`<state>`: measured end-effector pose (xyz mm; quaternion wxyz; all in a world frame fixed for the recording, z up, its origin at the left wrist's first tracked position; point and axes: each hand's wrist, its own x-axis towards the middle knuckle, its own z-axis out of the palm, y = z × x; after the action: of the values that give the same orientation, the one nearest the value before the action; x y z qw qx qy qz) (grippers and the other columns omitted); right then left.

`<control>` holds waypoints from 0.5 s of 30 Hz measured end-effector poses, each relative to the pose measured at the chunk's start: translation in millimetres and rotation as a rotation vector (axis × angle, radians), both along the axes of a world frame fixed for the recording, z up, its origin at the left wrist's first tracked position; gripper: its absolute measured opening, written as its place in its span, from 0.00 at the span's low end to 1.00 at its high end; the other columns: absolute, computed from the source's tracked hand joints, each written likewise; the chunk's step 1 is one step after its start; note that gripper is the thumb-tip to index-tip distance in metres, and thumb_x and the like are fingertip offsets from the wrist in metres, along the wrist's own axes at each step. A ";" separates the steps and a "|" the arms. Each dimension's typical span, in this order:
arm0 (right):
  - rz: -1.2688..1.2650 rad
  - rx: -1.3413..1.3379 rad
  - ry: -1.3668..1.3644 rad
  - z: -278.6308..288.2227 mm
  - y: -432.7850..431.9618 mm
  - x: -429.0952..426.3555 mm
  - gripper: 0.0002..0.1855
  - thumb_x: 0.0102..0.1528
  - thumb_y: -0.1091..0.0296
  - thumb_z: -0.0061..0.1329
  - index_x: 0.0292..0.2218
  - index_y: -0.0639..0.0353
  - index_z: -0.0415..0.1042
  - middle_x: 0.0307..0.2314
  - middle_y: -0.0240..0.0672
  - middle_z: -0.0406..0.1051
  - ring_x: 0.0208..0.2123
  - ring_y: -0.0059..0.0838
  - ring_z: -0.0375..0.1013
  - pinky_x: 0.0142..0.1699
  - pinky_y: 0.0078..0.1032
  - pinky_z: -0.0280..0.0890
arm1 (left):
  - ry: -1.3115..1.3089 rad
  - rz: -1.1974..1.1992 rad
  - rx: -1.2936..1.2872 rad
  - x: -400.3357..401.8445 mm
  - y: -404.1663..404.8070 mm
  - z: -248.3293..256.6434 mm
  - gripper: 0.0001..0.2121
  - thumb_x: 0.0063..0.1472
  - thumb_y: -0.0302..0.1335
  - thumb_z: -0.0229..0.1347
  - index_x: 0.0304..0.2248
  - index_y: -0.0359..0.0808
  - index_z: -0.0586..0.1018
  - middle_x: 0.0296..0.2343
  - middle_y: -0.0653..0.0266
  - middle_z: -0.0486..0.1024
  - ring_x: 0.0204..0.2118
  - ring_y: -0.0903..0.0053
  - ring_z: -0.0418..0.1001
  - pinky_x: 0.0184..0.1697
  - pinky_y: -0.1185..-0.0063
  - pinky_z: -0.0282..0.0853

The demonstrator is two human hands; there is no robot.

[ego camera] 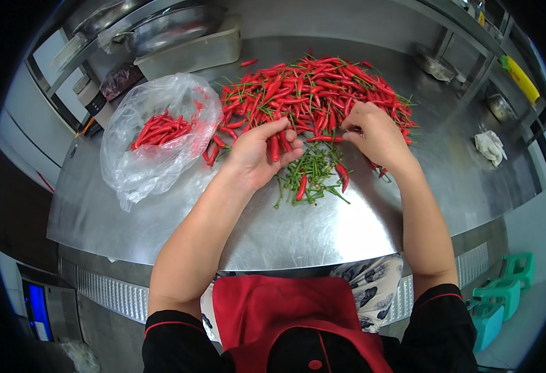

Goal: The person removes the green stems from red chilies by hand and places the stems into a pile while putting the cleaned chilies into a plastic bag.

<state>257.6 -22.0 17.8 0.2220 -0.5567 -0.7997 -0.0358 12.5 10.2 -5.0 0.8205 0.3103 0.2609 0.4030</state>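
Several red chili peppers (274, 148) lie in my left hand (259, 151), its fingers curled around them. My right hand (379, 133) is bent over the front right of a large heap of red chilies with green stems (296, 84). Its thumb and forefinger are close to the end of one chili (325, 138); whether they pinch anything is unclear. Below and between my hands is a small pile of plucked green stems (317, 163), with a red chili (302, 187) and another chili (342, 177) on it. Left of my left hand, a clear plastic bag (128, 175) holds stemless red chilies (161, 130).
The steel table (263, 233) has its front edge near my apron. A pale plastic tub (193, 53) and a bottle (91, 95) stand behind the bag. On the right lies a crumpled white cloth (490, 147). Overhead shelves (459, 23) border the back; green stools (499, 293) stand below right.
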 end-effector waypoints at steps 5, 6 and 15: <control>-0.002 -0.018 -0.127 -9.2 4.1 -4.0 0.07 0.46 0.68 0.56 0.29 0.57 0.78 0.30 0.33 0.71 0.41 0.36 0.67 0.49 0.33 0.60 | 0.033 -0.010 0.013 2.3 -0.2 -4.7 0.06 0.64 0.29 0.50 0.29 0.36 0.70 0.21 0.69 0.67 0.26 0.80 0.67 0.29 0.81 0.68; 0.060 0.076 -0.125 -7.3 5.1 -2.9 0.07 0.47 0.67 0.55 0.29 0.59 0.78 0.26 0.35 0.73 0.36 0.36 0.70 0.43 0.32 0.63 | 0.034 -0.002 0.020 2.6 -0.8 -4.2 0.07 0.64 0.29 0.51 0.29 0.36 0.70 0.21 0.70 0.66 0.25 0.81 0.66 0.28 0.81 0.66; 0.096 -0.107 0.497 -4.8 -3.0 -30.8 0.09 0.51 0.66 0.54 0.27 0.64 0.74 0.17 0.41 0.69 0.22 0.34 0.70 0.29 0.30 0.62 | 0.031 0.035 0.054 11.3 -7.1 -4.7 0.07 0.63 0.30 0.52 0.29 0.36 0.71 0.21 0.71 0.65 0.23 0.83 0.63 0.25 0.84 0.61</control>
<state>226.8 -25.0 13.0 0.3835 -0.5209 -0.7468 0.1549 23.8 3.1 -9.7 0.8006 0.3338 0.2681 0.4193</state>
